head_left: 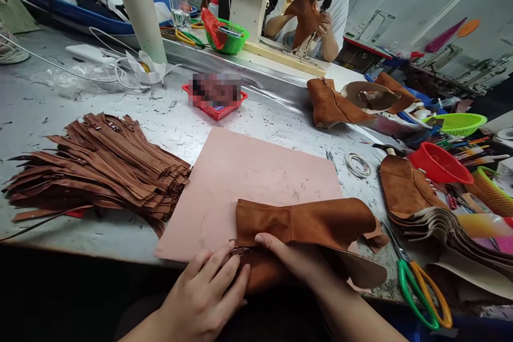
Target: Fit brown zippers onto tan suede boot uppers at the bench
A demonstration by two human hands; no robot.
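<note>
In the head view, the brown leather piece point(320, 219) is held at the near edge of the pink board point(256, 165), on the counter point(160, 112). By the right hand point(294, 259) it is gripped, with 1 thumb laid on top near the seam and the other fingers hidden beneath. The left hand point(200, 294) is laid partly open, fingers lightly bent and slightly spread over the dark zipper strip point(242, 250); whether the strip is pinched cannot be told.

For a neat join, the strip is best kept flat and parallel to the leather edge, with pressure worked along it in short stretches. The leather should be steadied without being pulled, since soft hide could stretch or pucker. The upper fold is best kept off the strip. From the piece, the zipper pile point(100, 165) is seen at 10 o'clock and the scissors point(425, 288) at 4 o'clock.
</note>
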